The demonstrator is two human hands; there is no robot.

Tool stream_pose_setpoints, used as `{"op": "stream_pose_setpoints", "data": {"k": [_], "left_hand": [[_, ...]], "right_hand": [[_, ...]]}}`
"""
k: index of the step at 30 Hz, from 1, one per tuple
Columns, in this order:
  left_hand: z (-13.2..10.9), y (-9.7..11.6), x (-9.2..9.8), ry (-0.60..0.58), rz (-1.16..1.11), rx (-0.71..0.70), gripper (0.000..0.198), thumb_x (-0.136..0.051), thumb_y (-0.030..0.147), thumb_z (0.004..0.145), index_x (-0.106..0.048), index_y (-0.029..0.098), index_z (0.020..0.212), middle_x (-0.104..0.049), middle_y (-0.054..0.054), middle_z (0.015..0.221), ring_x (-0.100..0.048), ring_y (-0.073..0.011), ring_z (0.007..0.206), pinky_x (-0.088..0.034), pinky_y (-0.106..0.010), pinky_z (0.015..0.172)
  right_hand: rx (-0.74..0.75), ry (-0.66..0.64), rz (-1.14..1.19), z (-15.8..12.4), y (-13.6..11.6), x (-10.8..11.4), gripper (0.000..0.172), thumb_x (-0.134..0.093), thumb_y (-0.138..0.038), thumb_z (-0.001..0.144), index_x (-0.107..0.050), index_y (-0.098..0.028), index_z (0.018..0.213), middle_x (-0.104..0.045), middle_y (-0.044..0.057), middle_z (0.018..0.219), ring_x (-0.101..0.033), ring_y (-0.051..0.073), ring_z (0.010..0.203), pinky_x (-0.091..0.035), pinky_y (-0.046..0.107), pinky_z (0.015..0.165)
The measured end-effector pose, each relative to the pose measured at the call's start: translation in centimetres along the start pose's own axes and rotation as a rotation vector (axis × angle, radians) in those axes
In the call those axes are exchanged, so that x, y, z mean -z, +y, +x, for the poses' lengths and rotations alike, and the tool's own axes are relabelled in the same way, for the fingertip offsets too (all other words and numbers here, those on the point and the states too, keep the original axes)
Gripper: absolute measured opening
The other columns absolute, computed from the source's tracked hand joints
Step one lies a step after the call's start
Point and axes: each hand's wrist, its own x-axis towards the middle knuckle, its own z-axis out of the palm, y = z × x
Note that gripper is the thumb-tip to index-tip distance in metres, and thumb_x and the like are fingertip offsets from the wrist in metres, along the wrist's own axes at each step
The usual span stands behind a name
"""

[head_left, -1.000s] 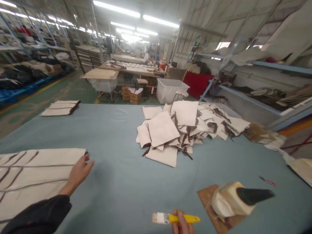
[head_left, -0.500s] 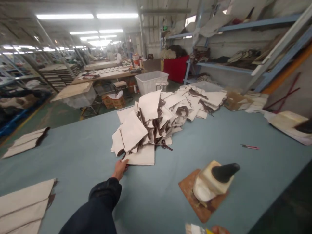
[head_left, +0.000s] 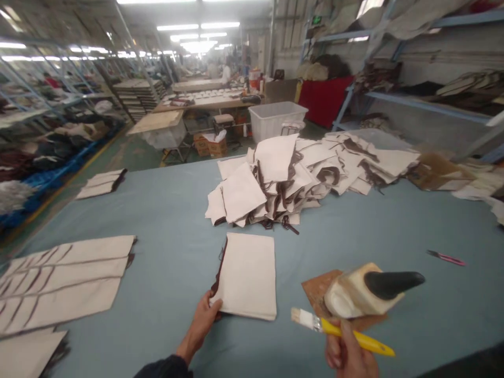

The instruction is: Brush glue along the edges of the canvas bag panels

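My left hand (head_left: pixel 203 321) pinches the near left corner of a cream fabric piece (head_left: pixel 247 274) with a dark brown edge, lying flat on the blue-grey table (head_left: pixel 169 210). My right hand (head_left: pixel 348 356) is closed round the yellow handle of a paintbrush (head_left: pixel 339 331), bristles pointing left. Just beyond the brush a cream glue bottle with a black nozzle (head_left: pixel 368 290) lies on a stained brown board (head_left: pixel 319 290). A loose heap of similar fabric pieces (head_left: pixel 291 176) sits farther back on the table.
Overlapping fabric pieces (head_left: pixel 59 281) lie laid out at the left, with a smaller stack (head_left: pixel 101 183) at the far left edge. A pink cutter (head_left: pixel 446 257) lies at the right. Beyond the table stand a white bin (head_left: pixel 276 118), worktables and shelving.
My left hand went from the laid-out pieces at the left to the heap, and has pulled one fabric piece out towards me. My right hand with the brush has risen into view.
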Motion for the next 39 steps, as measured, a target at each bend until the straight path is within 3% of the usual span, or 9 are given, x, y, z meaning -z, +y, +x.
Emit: {"op": "stream_pose_setpoints", "data": {"k": [5,7,10,12,17,20,24,34,39], "left_hand": [[-7.8,-5.7,6.2,0.008,0.172,0.058,0.036,-0.065,0.038,0.071,-0.070,0.020,0.101,-0.078,-0.005,0.087,-0.073,-0.0284,0.084,-0.058,-0.036,0.069],[-9.4,-6.6,8.4,0.043,0.377,0.039,0.036,-0.062,0.036,0.071,-0.070,0.020,0.102,-0.080,-0.008,0.098,-0.074,-0.0328,0.098,-0.058,-0.043,0.086],[-10.1,-6.3,10.1,0.253,0.538,-0.092,0.041,-0.059,0.042,0.076,-0.066,0.018,0.109,-0.076,-0.016,0.114,-0.068,-0.0388,0.116,-0.049,-0.055,0.106],[-9.2,-5.1,9.6,0.358,0.556,-0.230,0.047,-0.053,0.048,0.083,-0.062,0.016,0.116,-0.073,-0.019,0.119,-0.067,-0.0387,0.116,-0.048,-0.057,0.106],[-3.0,-1.1,4.2,0.211,0.539,-0.356,0.042,-0.058,0.040,0.088,-0.059,0.018,0.124,-0.074,-0.014,0.116,-0.070,-0.0286,0.108,-0.053,-0.041,0.098],[0.6,0.9,1.1,0.169,0.594,-0.355,0.033,-0.067,0.034,0.085,-0.063,0.018,0.114,-0.073,-0.015,0.114,-0.068,-0.0293,0.106,-0.051,-0.038,0.094],[2.6,2.6,-0.5,0.155,0.694,-0.289,0.017,-0.068,0.029,0.085,-0.065,0.018,0.098,-0.073,-0.014,0.100,-0.067,-0.0284,0.097,-0.048,-0.035,0.084],[0.0,5.0,-1.6,-0.028,0.666,-0.320,0.024,-0.060,0.041,0.088,-0.062,0.019,0.078,-0.064,-0.003,0.072,-0.059,-0.0211,0.071,-0.040,-0.029,0.064],[-4.9,9.9,-0.9,-0.206,0.593,-0.542,0.028,-0.053,0.041,0.093,-0.064,0.021,0.078,-0.063,-0.002,0.074,-0.056,-0.0200,0.072,-0.044,-0.030,0.070]], "right_hand": [[0.013,-0.150,-0.057,-0.9,-1.0,-2.8,0.047,-0.069,-0.066,0.084,-0.062,-0.020,0.092,-0.042,-0.010,0.052,-0.037,0.009,0.045,-0.031,0.022,0.042],[0.026,-0.180,-0.092,-1.4,-0.8,-3.9,0.046,-0.070,-0.065,0.084,-0.062,-0.020,0.091,-0.042,-0.010,0.052,-0.037,0.009,0.045,-0.031,0.022,0.042],[0.008,-0.223,-0.132,-2.4,0.1,-5.1,0.047,-0.069,-0.066,0.085,-0.062,-0.019,0.091,-0.042,-0.010,0.051,-0.037,0.009,0.045,-0.032,0.022,0.043],[-0.014,-0.239,-0.144,-3.0,0.7,-5.4,0.050,-0.068,-0.068,0.084,-0.063,-0.019,0.090,-0.041,-0.010,0.050,-0.037,0.009,0.045,-0.032,0.022,0.043],[-0.017,-0.219,-0.145,-4.1,0.8,-4.6,0.051,-0.068,-0.068,0.084,-0.063,-0.018,0.092,-0.040,-0.010,0.050,-0.036,0.010,0.046,-0.031,0.023,0.043],[-0.011,-0.163,-0.125,-4.3,0.3,-3.3,0.051,-0.069,-0.069,0.083,-0.063,-0.019,0.091,-0.042,-0.009,0.051,-0.036,0.009,0.046,-0.031,0.022,0.043],[-0.003,-0.072,-0.070,-4.0,-0.1,-1.6,0.052,-0.071,-0.070,0.081,-0.063,-0.019,0.091,-0.041,-0.010,0.051,-0.036,0.009,0.045,-0.031,0.022,0.042],[0.012,-0.058,0.052,-2.2,-0.8,-2.3,0.050,-0.074,-0.066,0.079,-0.063,-0.018,0.090,-0.040,-0.011,0.050,-0.033,0.007,0.044,-0.028,0.020,0.042],[0.103,-0.108,0.071,-1.9,-2.8,-3.4,0.042,-0.070,-0.060,0.085,-0.062,-0.019,0.090,-0.041,-0.011,0.051,-0.035,0.008,0.044,-0.031,0.021,0.043]]}}
